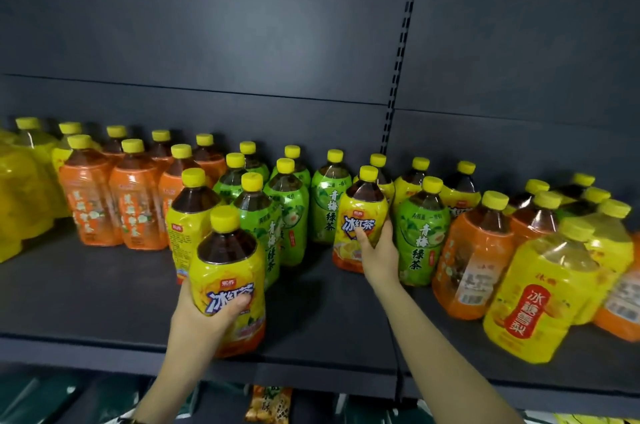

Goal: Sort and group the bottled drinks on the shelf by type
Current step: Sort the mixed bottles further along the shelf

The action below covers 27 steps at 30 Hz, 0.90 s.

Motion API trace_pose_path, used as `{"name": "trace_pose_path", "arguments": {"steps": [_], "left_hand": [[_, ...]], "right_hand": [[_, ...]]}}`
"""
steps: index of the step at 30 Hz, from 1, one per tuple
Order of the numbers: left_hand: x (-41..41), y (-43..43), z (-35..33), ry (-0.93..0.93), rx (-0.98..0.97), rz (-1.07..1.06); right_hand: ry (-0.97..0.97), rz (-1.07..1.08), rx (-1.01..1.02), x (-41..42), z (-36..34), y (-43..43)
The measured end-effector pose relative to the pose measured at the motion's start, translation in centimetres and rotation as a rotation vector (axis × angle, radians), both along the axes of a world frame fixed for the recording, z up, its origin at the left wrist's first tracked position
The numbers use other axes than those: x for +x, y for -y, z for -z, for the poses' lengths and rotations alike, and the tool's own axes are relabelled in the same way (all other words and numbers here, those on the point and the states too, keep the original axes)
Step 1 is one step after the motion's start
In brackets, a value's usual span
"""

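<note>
My left hand (pixel 207 316) grips a yellow-labelled iced black tea bottle (pixel 227 267) near the front of the dark shelf (pixel 104 292). My right hand (pixel 379 253) grips another bottle of the same tea (pixel 362 215), standing among the green tea bottles. Several green-labelled bottles (pixel 289 215) stand in the middle. Orange-labelled bottles (pixel 114 208) are grouped at the left, with one more yellow tea bottle (pixel 188 215) just behind my left hand's bottle. At the right, orange bottles (pixel 474 250) and clear yellow pear-drink bottles (pixel 540 292) stand mixed together.
Yellow wrapped bottles (pixel 20 201) fill the far left. A slotted upright (pixel 398 77) divides the shelf's back panel. Bare shelf surface lies at the front left. Packets (pixel 270 404) show on the shelf below.
</note>
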<state>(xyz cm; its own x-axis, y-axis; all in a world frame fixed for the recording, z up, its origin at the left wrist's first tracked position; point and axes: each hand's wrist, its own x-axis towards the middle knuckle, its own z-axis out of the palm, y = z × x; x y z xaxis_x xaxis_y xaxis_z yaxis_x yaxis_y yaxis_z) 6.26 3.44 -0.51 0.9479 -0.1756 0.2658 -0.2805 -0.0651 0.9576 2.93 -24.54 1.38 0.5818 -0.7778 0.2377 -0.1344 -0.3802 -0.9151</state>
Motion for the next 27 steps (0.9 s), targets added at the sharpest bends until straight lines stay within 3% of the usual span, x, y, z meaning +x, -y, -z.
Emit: {"name": "trace_pose_path", "arguments": {"steps": [8, 12, 16, 19, 23, 27], "left_hand": [[-1.3, 5.3, -0.3, 0.020, 0.004, 0.194], [-0.7, 9.2, -0.3, 0.014, -0.010, 0.245], [0.5, 13.3, -0.5, -0.010, -0.003, 0.315], [1.5, 15.5, -0.7, -0.048, -0.010, 0.396], [2.6, 16.3, -0.7, -0.083, -0.022, 0.530], [3.4, 15.9, -0.7, -0.098, -0.025, 0.696]], "right_hand": [[-0.114, 0.041, -0.109, -2.0, -0.2, 0.8], [0.091, 0.021, -0.334, -4.8, -3.6, 1.3], [0.242, 0.131, -0.459, -5.8, -8.1, 3.5], [0.096, 0.189, -0.375, -4.8, -9.0, 6.0], [-0.064, 0.099, -0.226, -3.1, -8.4, 7.9], [-0.071, 0.147, -0.337, -3.0, -7.8, 8.3]]}}
